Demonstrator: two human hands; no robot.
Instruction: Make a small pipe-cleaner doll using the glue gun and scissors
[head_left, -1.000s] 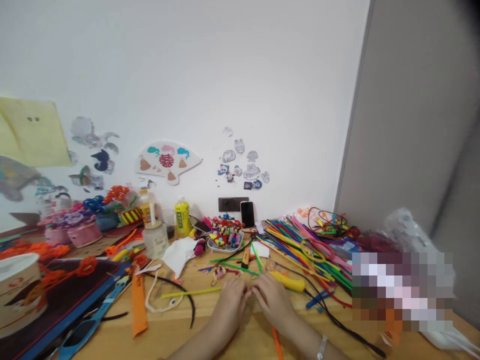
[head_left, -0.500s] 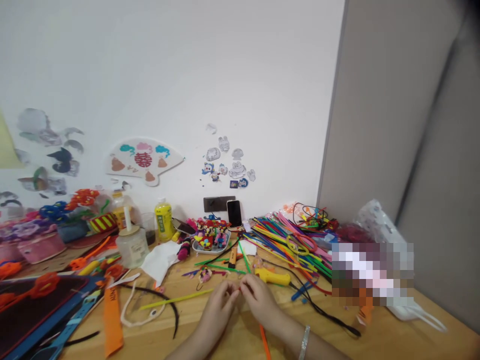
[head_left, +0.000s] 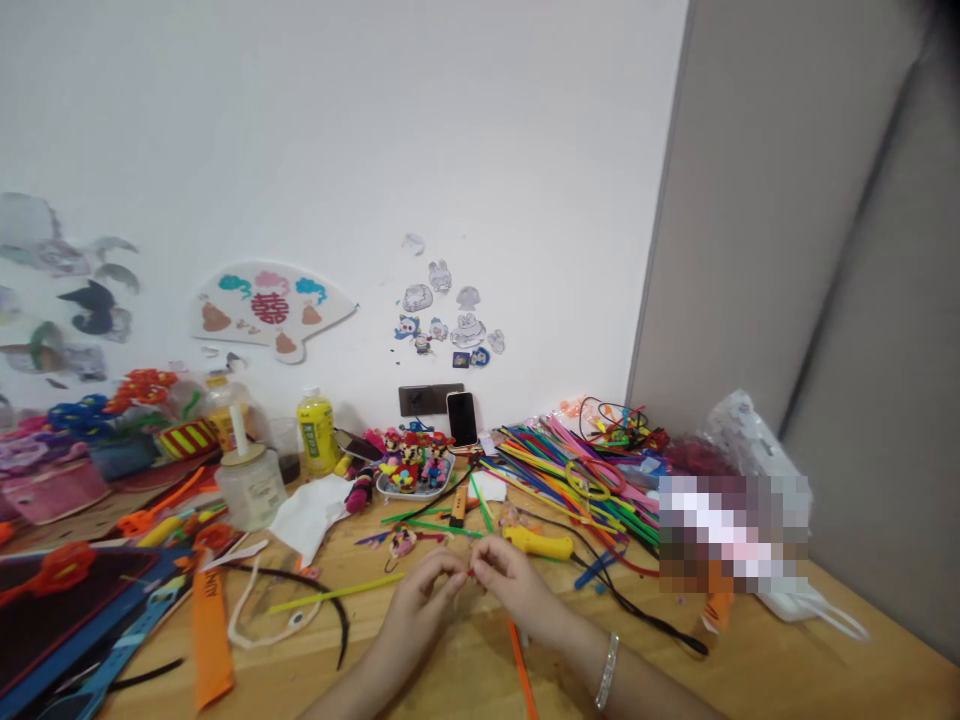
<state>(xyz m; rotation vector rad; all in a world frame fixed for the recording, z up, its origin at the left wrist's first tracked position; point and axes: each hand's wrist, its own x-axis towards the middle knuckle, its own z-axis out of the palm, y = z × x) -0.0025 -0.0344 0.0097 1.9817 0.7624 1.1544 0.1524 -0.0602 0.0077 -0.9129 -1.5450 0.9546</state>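
My left hand (head_left: 421, 598) and my right hand (head_left: 516, 588) meet over the wooden table, thumbs and fingers pinched with the tips almost touching. Between the fingertips shows a small red piece (head_left: 471, 573), too small to name and mostly hidden. An orange pipe cleaner (head_left: 523, 672) lies on the table below my right hand. Just beyond that hand rests a yellow glue gun (head_left: 541, 543) with a black cord. Left of my left hand is a yellow-green pipe cleaner (head_left: 337, 592). A small pink figure (head_left: 403, 541) lies beyond the hands.
A heap of coloured pipe cleaners (head_left: 577, 480) spreads at the back right. Behind my hands stand a tray of small figures (head_left: 412, 490), a phone (head_left: 462, 420) and a yellow bottle (head_left: 317, 432). A glass jar (head_left: 251, 490) and pipe-cleaner flower pots (head_left: 56, 490) are at left.
The view has turned slightly, so everything sits a little further left and higher. Both hands keep their pinch, with the fingertips still close together; the red piece shows slightly more clearly.
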